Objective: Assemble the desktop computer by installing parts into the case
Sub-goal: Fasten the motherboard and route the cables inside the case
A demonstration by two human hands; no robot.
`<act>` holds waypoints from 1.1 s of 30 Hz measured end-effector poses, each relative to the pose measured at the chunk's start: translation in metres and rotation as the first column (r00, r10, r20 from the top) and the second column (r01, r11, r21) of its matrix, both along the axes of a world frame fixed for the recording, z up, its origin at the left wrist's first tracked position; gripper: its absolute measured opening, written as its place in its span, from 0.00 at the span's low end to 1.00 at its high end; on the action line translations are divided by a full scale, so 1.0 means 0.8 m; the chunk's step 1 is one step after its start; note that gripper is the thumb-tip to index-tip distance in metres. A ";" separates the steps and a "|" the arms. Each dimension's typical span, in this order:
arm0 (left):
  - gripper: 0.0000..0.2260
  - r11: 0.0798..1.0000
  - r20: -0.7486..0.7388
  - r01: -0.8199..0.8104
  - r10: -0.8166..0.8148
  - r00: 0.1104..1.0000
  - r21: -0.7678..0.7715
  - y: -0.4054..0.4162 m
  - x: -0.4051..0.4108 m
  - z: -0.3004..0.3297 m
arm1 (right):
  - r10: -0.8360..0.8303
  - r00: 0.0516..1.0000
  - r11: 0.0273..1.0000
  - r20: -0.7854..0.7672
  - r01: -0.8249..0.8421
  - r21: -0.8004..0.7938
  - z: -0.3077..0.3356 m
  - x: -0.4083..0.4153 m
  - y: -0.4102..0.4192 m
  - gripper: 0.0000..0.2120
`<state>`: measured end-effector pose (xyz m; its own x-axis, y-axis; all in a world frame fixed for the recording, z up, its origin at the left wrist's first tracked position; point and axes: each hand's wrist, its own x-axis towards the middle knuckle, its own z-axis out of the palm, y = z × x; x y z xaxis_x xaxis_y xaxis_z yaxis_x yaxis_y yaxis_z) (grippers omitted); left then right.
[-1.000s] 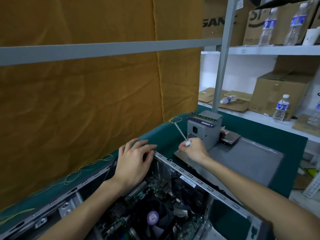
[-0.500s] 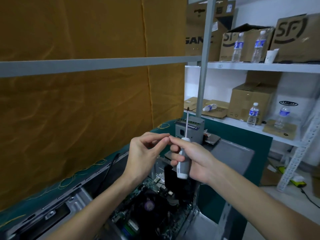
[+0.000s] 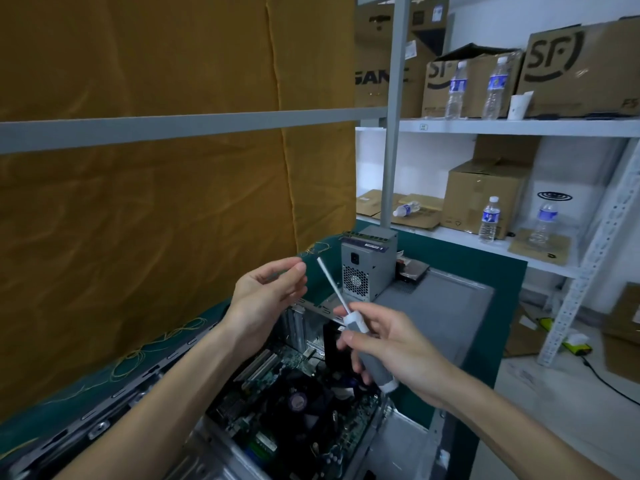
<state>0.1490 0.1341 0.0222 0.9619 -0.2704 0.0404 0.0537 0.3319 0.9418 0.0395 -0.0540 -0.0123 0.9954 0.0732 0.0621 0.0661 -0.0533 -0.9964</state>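
Cardboard boxes (image 3: pixel 485 199), water bottles (image 3: pixel 489 220) on shelf (image 3: pixel 519 128); cloth, perhaps curtain (image 3: pixel 156 185).

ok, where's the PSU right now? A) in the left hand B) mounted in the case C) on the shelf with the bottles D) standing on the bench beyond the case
D: the PSU stands upright on the bench past the open case, while the right hand holds only a screwdriver and the left hand holds nothing visible.
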 end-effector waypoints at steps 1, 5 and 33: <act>0.09 0.999 -0.044 0.027 -0.028 0.999 -0.023 0.002 0.002 -0.001 | 0.033 0.999 0.999 0.000 -0.033 -0.018 -0.001 -0.001 -0.001 0.17; 0.07 0.983 -0.153 0.129 -0.148 0.977 -0.129 0.011 0.009 -0.002 | 0.033 0.999 0.991 0.021 -0.030 -0.127 -0.003 -0.002 -0.004 0.16; 0.16 0.822 -0.058 0.417 -0.430 0.901 0.389 0.073 0.035 0.004 | -0.036 0.999 0.970 -0.003 0.034 -0.239 0.030 -0.006 -0.049 0.08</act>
